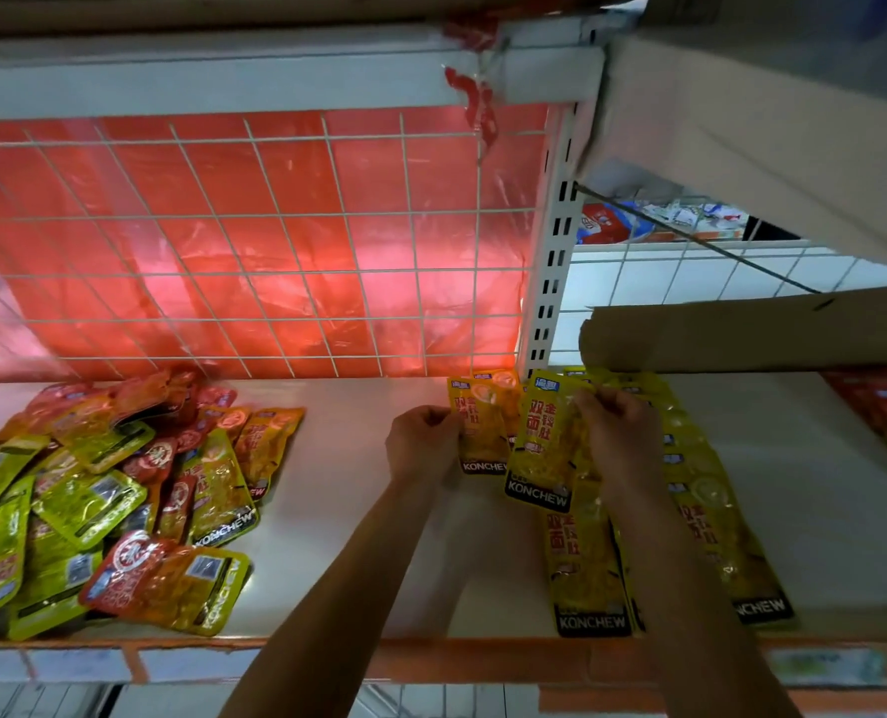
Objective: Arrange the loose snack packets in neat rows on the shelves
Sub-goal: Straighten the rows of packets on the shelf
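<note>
Left hand and right hand each pinch glossy yellow packets with black KONCHEW bands.

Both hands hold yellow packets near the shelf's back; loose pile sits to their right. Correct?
No: the head view shows the loose pile left of the hands. The left hand and right hand do each hold a yellow packet near the back of the shelf.

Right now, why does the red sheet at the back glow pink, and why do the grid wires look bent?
Head view: light glares on the glossy red sheet, washing its centre pink; the wide lens bows and fans the wire grid; the packet pile at the left looks stretched and soft; the yellow packet mid-frame reads sharply.
</note>
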Motion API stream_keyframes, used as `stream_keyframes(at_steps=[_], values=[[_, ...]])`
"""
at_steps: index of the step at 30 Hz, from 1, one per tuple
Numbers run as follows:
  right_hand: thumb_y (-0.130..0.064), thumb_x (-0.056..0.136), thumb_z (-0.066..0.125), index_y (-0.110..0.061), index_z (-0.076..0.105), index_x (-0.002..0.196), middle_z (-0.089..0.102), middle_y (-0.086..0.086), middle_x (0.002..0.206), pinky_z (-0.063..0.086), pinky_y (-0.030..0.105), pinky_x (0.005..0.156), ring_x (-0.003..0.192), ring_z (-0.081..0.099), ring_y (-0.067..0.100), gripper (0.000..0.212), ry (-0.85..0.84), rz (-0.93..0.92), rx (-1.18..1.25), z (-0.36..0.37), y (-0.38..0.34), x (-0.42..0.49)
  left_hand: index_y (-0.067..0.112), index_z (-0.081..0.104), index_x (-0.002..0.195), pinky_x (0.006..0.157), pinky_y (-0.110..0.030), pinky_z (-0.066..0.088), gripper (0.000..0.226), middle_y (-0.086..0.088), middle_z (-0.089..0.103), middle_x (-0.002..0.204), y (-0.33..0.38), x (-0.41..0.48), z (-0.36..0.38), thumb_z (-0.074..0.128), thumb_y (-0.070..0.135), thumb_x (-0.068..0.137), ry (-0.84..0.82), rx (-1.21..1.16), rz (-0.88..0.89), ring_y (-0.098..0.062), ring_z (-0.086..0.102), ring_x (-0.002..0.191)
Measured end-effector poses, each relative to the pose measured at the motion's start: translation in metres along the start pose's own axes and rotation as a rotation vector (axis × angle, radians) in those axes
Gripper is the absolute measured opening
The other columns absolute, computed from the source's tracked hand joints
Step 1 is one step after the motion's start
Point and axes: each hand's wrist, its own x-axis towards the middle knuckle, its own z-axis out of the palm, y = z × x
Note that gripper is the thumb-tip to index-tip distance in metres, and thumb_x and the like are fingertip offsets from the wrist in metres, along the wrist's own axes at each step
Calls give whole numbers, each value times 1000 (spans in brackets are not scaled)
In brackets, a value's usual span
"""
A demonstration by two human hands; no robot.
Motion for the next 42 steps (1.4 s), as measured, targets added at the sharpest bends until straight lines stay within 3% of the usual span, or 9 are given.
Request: stream_keyframes(at_steps=[2, 7, 12, 18, 28, 31, 37, 40, 42], values=[[-27, 84, 68, -19, 67, 88, 62, -7, 70, 42, 26, 62, 63, 55, 8, 9, 5, -3, 1, -4, 1, 3, 28, 68, 65, 77, -33, 56, 15, 6, 71, 74, 7, 2, 5, 67, 28, 80, 4, 41, 11, -21, 68, 82], [-27, 85, 68, -25, 65, 76, 55, -11, 55, 35, 21, 44, 43, 44, 1, 10, 4, -7, -39, -10, 1, 7, 19, 76, 94, 83, -34, 55, 17, -1, 75, 93, 13, 7, 14, 67, 30, 85, -43, 133, 49, -19, 68, 87], [-26, 86, 67, -19, 66, 78, 51, -11, 53, 33, 24, 46, 42, 43, 2, 11, -25, -28, -94, -10, 1, 8, 18, 76, 98, 86, -38, 55, 20, -3, 74, 94, 10, 10, 18, 69, 32, 86, -81, 198, 86, -22, 68, 90], [-23, 84, 67, -22, 60, 65, 44, -12, 44, 29, 25, 51, 46, 37, 5, 21, -59, -30, -91, -7, 2, 9, 16, 72, 106, 76, -25, 44, 27, -2, 73, 101, 12, 11, 20, 67, 36, 88, -32, 344, 180, -11, 60, 82], [-24, 85, 66, -24, 64, 68, 58, -10, 54, 35, 22, 47, 39, 45, -2, 17, -85, -58, -114, 1, -1, 6, 15, 66, 115, 80, -25, 42, 34, -1, 69, 110, 13, 7, 20, 64, 38, 90, 28, 479, 278, -16, 64, 97], [-24, 84, 66, -26, 62, 65, 60, -11, 56, 35, 22, 49, 45, 50, 0, 20, -86, -77, -141, 5, -4, 7, 18, 69, 108, 75, -22, 40, 24, 3, 70, 103, 18, 0, 18, 58, 34, 94, 43, 364, 391, -11, 63, 86], [-26, 84, 68, -26, 64, 70, 60, -12, 62, 37, 24, 59, 60, 54, 4, 14, -116, -113, -180, 18, -7, 8, 33, 69, 85, 68, -29, 56, 4, 6, 73, 83, 22, -13, 14, 67, 31, 88, -380, -112, 240, -13, 71, 77], [-25, 85, 66, -16, 70, 96, 66, -5, 79, 44, 25, 68, 74, 61, 10, 14, -139, -118, -194, 22, -7, 6, 30, 70, 84, 67, -30, 57, 7, 7, 73, 78, 16, -9, 11, 69, 25, 87, -366, -158, 227, -11, 70, 73], [-22, 88, 63, -16, 70, 104, 65, -10, 80, 44, 15, 60, 67, 61, -4, 19, -147, -152, -212, 22, -6, 5, 29, 70, 83, 74, -36, 60, 6, 5, 74, 80, 12, -4, 8, 69, 24, 87, -304, -175, 190, -15, 72, 77]])
